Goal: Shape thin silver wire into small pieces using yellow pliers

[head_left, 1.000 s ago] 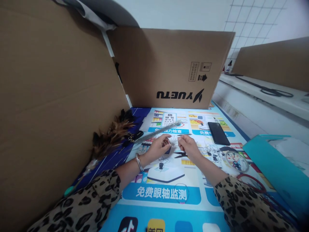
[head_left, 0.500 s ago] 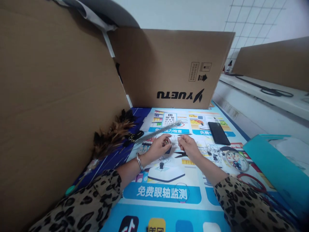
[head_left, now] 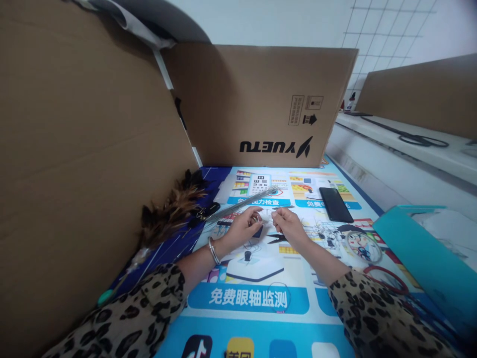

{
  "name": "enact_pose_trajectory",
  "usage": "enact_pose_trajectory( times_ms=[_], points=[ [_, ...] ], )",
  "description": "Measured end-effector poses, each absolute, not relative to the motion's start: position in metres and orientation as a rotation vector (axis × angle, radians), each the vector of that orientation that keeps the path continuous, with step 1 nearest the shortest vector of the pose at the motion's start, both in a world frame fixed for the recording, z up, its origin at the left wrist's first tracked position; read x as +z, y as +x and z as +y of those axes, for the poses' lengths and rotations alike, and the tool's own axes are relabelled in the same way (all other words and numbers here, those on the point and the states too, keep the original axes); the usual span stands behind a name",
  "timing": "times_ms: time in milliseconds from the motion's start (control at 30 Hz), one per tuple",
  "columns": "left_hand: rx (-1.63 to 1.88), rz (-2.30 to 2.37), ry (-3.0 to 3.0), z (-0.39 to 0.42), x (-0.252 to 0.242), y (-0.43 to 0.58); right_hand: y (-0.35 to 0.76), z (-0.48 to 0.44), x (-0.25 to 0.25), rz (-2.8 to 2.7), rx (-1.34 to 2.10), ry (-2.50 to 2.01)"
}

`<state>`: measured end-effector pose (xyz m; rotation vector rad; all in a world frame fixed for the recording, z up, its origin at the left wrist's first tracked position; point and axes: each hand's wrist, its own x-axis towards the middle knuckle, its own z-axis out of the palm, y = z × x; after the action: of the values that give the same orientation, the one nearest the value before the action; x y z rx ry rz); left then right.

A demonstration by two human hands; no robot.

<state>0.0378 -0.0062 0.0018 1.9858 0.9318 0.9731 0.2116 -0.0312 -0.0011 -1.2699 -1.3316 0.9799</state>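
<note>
Over the middle of the printed table cover, my left hand (head_left: 246, 226) is curled, its thumb and fingers pinched together. My right hand (head_left: 288, 224) faces it a short gap away, fingertips also pressed together. Whatever they hold is too fine to make out. Below the gap lie the dark jaws of pliers (head_left: 277, 239), partly behind my right hand. A small dark box (head_left: 256, 232) is partly hidden by my left hand. Behind that hand a bundle of thin silvery wires (head_left: 240, 205) lies slantwise. Closer to me is a small black spool-like piece (head_left: 248, 256).
A black phone (head_left: 336, 205) lies right of my hands. Tangled thin wires with small black pieces (head_left: 328, 236) and a round clear dish (head_left: 363, 247) are nearer. A teal folder-like object (head_left: 413, 248) is far right, brown feathers (head_left: 173, 206) left. Cardboard panels (head_left: 261, 99) stand behind and left.
The whole view has shifted slightly, so things appear a little further left. Both hands keep nearly the same pinched pose and spacing.
</note>
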Motion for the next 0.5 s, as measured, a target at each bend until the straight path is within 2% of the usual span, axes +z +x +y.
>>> enact_pose_trajectory(
  times_ms=[500],
  points=[
    [0.959,0.932,1.938,-0.0049,0.0031,0.0375,0.2122,-0.0297,-0.0055,-1.388,0.928,-1.296]
  ],
)
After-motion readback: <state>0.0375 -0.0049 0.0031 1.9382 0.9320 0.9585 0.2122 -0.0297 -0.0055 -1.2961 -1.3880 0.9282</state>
